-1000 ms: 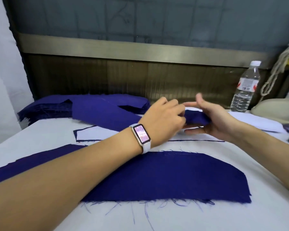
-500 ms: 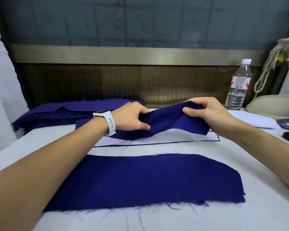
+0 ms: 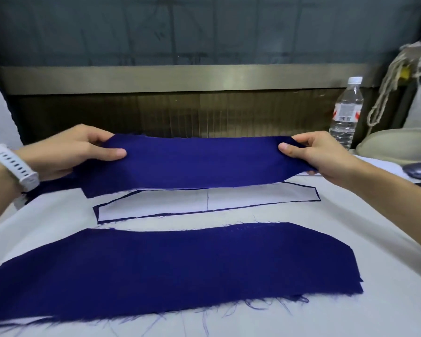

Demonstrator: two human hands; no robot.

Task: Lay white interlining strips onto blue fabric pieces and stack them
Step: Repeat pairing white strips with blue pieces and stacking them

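Covered along far edge by held blue piece [image 3: 199, 164]: white interlining strip [image 3: 204, 203] | cropped at left frame edge: near blue piece [image 3: 156, 271] | cropped at right edge, kind unclear: dark rounded object [image 3: 419, 170] | print too small, unreadable: bottle label [image 3: 345, 113]

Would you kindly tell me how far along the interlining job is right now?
Done: one white interlining strip lies on a blue piece whose edge shows as a thin outline around it. In hand: the left hand and right hand pinch the ends of a long blue fabric piece, spread above that strip. Left: the large frayed blue fabric piece nearest the camera lies bare, with no strip.
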